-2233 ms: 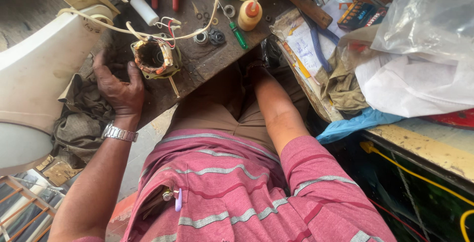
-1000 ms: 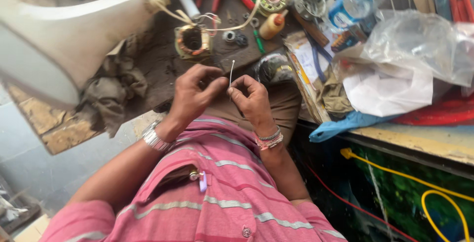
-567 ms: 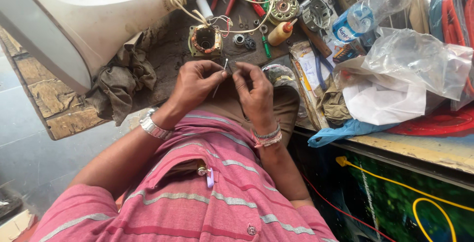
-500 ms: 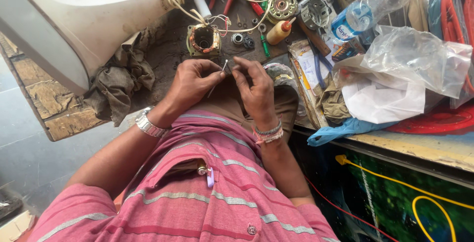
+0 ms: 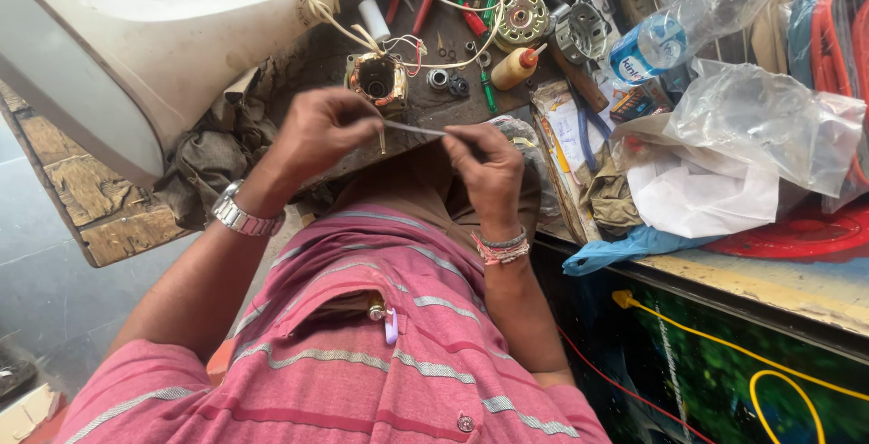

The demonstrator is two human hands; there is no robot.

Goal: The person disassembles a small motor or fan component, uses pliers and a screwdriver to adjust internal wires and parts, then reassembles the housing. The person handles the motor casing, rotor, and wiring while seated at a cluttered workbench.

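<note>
Presently, at a cluttered wooden bench (image 5: 118, 218):

Left hand (image 5: 317, 132): fingers curled shut, pinching one end of a thin pale strip (image 5: 412, 128); metal wristwatch (image 5: 240, 216) on the wrist.

Right hand (image 5: 484, 163): fingers closed on the strip's other end; beaded bracelets (image 5: 500, 247) at the wrist.

Strip: stretched nearly level between both hands, held above the lap, just in front of the bench edge.

Motor stator (image 5: 377, 77): copper-wound, standing on the bench just beyond the hands, wires trailing from it.

White fan housing (image 5: 136, 55): large, at left.

Small squeeze bottle (image 5: 516, 66): orange cap, lying right of the stator.

Plastic water bottle (image 5: 688, 23): on its side, far right.

Clear plastic bag (image 5: 769, 123): crumpled over white paper.

Dirty rag (image 5: 213, 154): beside the left wrist.
</note>
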